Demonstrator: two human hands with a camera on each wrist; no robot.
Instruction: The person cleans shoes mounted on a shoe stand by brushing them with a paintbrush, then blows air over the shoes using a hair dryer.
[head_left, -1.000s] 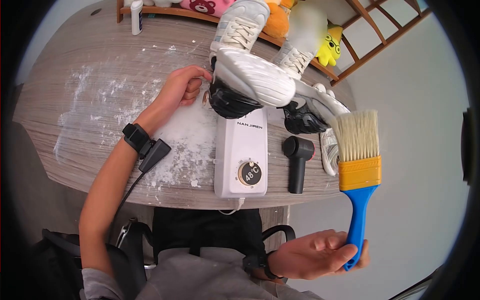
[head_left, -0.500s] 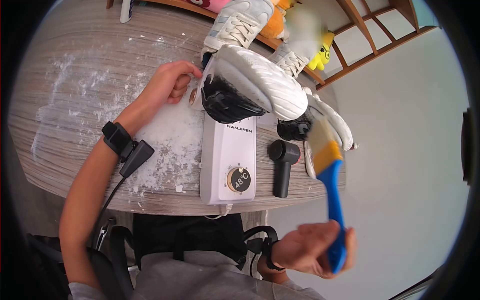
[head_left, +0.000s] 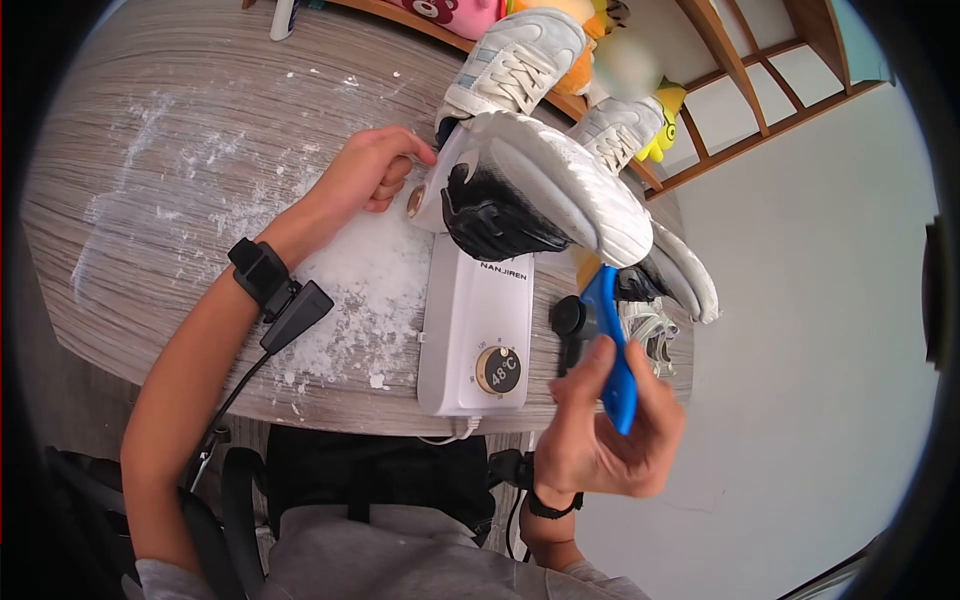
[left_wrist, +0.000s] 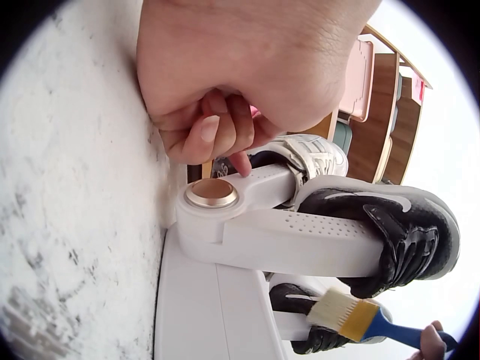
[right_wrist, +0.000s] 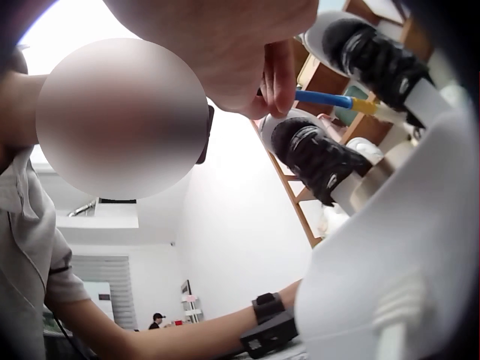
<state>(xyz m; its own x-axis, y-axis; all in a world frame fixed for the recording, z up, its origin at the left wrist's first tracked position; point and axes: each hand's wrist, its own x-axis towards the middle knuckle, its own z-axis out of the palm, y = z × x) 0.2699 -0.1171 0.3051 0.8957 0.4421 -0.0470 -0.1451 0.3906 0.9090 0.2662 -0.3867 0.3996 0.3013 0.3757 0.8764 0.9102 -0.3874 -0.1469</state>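
Observation:
A white shoe dryer (head_left: 475,330) with a dial reading 48°C stands on the table, bearing several shoes on its arms. My left hand (head_left: 370,170) is beside its upper end, most fingers curled and empty, one fingertip at the dryer arm near a gold round cap (left_wrist: 212,193). My right hand (head_left: 625,450) grips a paintbrush (head_left: 605,295) by its blue handle. The nearer black-and-white sneaker (head_left: 505,215), sole up, hides the bristles in the head view. In the left wrist view, the bristles (left_wrist: 330,307) overlap the lower black sneaker (left_wrist: 289,298).
White powder (head_left: 350,280) lies scattered on the wooden table (head_left: 200,345) left of the dryer. A black handheld device (head_left: 570,318) and another shoe (head_left: 655,345) are at the right. Behind are pale lace-up sneakers (head_left: 520,65), plush toys and a wooden shelf (head_left: 735,60).
My right hand has carried the brush up and left, from beside the table to behind the nearer sneaker. The left hand stays by the dryer; the head view has shifted a little.

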